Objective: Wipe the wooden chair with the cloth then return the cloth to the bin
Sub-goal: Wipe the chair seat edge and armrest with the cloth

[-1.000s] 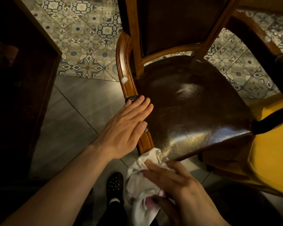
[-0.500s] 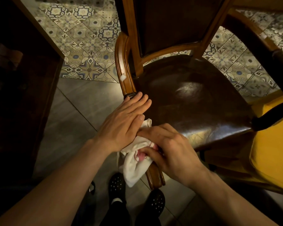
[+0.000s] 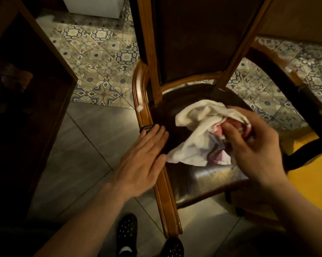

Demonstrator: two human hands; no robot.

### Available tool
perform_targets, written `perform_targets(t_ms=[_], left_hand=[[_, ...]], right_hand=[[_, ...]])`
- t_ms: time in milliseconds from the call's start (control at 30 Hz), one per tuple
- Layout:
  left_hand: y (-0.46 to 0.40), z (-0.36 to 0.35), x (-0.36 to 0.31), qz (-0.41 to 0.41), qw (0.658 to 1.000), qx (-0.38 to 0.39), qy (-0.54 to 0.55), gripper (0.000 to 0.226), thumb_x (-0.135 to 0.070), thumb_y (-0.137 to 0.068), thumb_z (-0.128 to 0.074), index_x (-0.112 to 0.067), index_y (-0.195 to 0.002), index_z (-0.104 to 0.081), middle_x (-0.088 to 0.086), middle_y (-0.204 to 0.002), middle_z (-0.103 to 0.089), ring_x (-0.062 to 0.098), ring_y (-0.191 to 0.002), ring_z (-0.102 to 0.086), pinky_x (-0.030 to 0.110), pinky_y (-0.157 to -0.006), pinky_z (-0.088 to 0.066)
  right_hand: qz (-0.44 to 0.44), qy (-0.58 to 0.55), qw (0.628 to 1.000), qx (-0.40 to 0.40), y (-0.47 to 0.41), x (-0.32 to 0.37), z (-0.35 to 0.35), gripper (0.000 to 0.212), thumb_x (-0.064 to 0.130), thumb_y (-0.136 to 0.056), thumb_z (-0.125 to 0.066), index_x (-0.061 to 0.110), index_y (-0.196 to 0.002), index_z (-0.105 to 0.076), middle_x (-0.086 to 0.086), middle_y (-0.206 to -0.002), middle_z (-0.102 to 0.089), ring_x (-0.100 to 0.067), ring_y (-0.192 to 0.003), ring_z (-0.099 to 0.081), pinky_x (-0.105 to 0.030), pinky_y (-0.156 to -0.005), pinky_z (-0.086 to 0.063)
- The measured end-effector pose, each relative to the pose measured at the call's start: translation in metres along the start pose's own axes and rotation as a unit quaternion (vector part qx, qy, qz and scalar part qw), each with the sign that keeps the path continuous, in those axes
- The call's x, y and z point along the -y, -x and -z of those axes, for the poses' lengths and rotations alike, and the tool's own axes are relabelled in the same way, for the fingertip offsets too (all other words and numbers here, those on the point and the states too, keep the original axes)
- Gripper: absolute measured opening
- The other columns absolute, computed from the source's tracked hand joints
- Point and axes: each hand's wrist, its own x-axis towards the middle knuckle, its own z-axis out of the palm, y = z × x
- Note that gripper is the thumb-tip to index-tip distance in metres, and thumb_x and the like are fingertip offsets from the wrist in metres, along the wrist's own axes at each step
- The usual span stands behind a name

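The wooden chair [image 3: 143,101] stands in front of me, with light-brown armrests, a dark padded back and a dark shiny seat [image 3: 208,177]. My left hand [image 3: 143,158] lies flat with fingers together on the left armrest. My right hand [image 3: 253,145] holds a bunched white cloth with pink patches [image 3: 197,134] over the middle of the seat. The cloth hangs down onto the seat surface. No bin is in view.
A dark wooden cabinet [image 3: 26,89] stands close on the left. A yellow cushion or seat [image 3: 312,182] sits to the right, behind the chair's right armrest [image 3: 290,78]. Grey and patterned floor tiles [image 3: 93,58] lie around. My black shoes [image 3: 126,230] are below.
My right hand has carried the cloth from the front of the left armrest up and right onto the seat. My left hand has stayed on the armrest.
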Motion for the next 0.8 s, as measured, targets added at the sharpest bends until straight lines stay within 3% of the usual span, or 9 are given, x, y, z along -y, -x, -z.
perform_targets(t_ms=[167, 333, 433, 500, 567, 667, 800], left_hand=[[0.003, -0.007, -0.001, 0.0, 0.999, 0.015, -0.035, 0.068, -0.055, -0.106, -0.014, -0.02, -0.164, -0.007, 0.0, -0.173, -0.006, 0.012, -0.159, 0.003, 0.041, -0.129, -0.006], [0.005, -0.006, 0.0, 0.005, 0.999, 0.015, -0.051, 0.072, -0.06, -0.104, -0.022, -0.019, -0.163, -0.017, -0.004, -0.171, -0.008, 0.011, -0.159, 0.006, 0.033, -0.127, 0.004], [0.006, -0.004, -0.002, 0.009, 0.999, 0.008, -0.049, 0.07, -0.059, -0.104, -0.027, -0.02, -0.162, -0.023, -0.002, -0.17, -0.017, 0.012, -0.158, 0.0, 0.026, -0.125, 0.01], [0.006, -0.002, -0.003, 0.016, 0.999, 0.001, -0.044, 0.067, -0.058, -0.103, -0.03, -0.022, -0.159, -0.03, -0.001, -0.164, -0.036, 0.014, -0.154, -0.016, 0.024, -0.124, 0.01], [0.005, -0.003, -0.003, 0.012, 1.0, -0.011, -0.014, 0.067, -0.057, -0.103, -0.034, -0.022, -0.159, -0.031, 0.0, -0.161, -0.041, 0.017, -0.152, -0.026, 0.025, -0.125, 0.004], [0.003, -0.006, 0.0, -0.001, 0.999, -0.024, 0.023, 0.07, -0.052, -0.101, -0.044, -0.019, -0.16, -0.03, -0.002, -0.164, -0.035, 0.017, -0.152, -0.03, 0.03, -0.126, -0.008], [0.001, -0.008, 0.003, -0.021, 0.999, -0.006, 0.034, 0.075, -0.051, -0.097, -0.048, -0.018, -0.161, -0.028, -0.004, -0.171, -0.019, 0.014, -0.158, -0.012, 0.036, -0.128, -0.006]], right_hand=[[0.08, 0.0, 0.997, -0.02, -0.054, 0.021, -0.03, 0.035, 0.022, -0.094, -0.07, 0.023, -0.128, -0.061, 0.031, -0.112, -0.063, 0.006, -0.108, -0.063, -0.019, -0.093, -0.053], [0.147, 0.088, 0.983, 0.062, -0.091, 0.034, -0.095, 0.041, 0.019, -0.092, -0.067, 0.029, -0.13, -0.056, 0.003, -0.123, -0.064, -0.023, -0.113, -0.058, -0.049, -0.092, -0.052], [0.225, 0.16, 0.933, 0.232, -0.097, 0.027, -0.128, 0.046, 0.02, -0.09, -0.064, 0.026, -0.135, -0.058, -0.001, -0.131, -0.061, -0.028, -0.123, -0.049, -0.049, -0.099, -0.044], [0.248, 0.2, 0.876, 0.363, -0.101, 0.017, -0.138, 0.053, 0.034, -0.096, -0.061, 0.035, -0.147, -0.047, 0.001, -0.15, -0.051, -0.027, -0.141, -0.039, -0.048, -0.112, -0.037], [0.272, 0.229, 0.837, 0.417, -0.112, 0.008, -0.139, 0.062, 0.049, -0.096, -0.059, 0.042, -0.153, -0.035, 0.003, -0.16, -0.04, -0.025, -0.15, -0.028, -0.045, -0.12, -0.031], [0.315, 0.237, 0.817, 0.421, -0.131, -0.002, -0.14, 0.064, 0.056, -0.094, -0.061, 0.04, -0.152, -0.04, 0.005, -0.158, -0.043, -0.024, -0.146, -0.033, -0.046, -0.116, -0.036], [0.327, 0.241, 0.829, 0.384, -0.151, -0.008, -0.157, 0.055, 0.054, -0.096, -0.057, 0.04, -0.148, -0.047, 0.006, -0.154, -0.048, -0.026, -0.14, -0.039, -0.05, -0.109, -0.042]])
